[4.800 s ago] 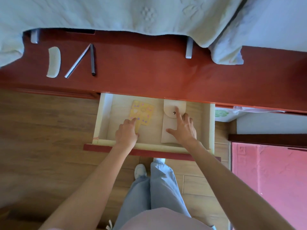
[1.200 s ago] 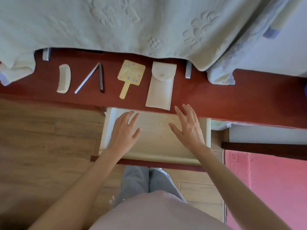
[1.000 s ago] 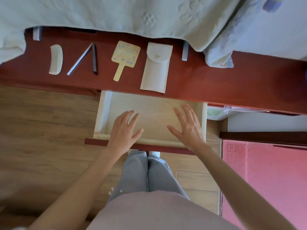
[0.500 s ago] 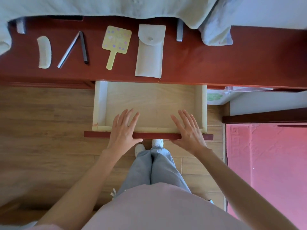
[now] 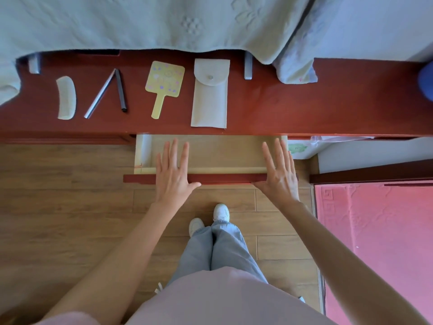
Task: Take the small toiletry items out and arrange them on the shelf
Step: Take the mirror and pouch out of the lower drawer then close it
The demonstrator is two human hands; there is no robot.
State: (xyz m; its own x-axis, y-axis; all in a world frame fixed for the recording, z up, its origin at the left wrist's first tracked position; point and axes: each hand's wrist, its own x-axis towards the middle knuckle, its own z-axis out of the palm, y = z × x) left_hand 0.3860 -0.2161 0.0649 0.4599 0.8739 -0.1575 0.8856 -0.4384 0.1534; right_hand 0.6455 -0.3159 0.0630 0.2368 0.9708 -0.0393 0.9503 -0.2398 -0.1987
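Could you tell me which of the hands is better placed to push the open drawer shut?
Neither alone: the left hand and right hand both lie flat on the drawer front, evenly spaced, so both together.

On the shelf [image 5: 304, 106] five items lie in a row, apart from each other: from left to right a comb [image 5: 66, 97], two sticks [image 5: 106, 92] meeting at their far ends, a hand mirror [image 5: 164, 85] and a pouch [image 5: 210, 93]. Behind them hangs a blanket [image 5: 140, 22]. Before the shelf, below the mirror and pouch, a drawer [image 5: 210, 158] juts out. The left hand [image 5: 174, 174] and right hand [image 5: 278, 172] lie flat across its front edge, left and right.
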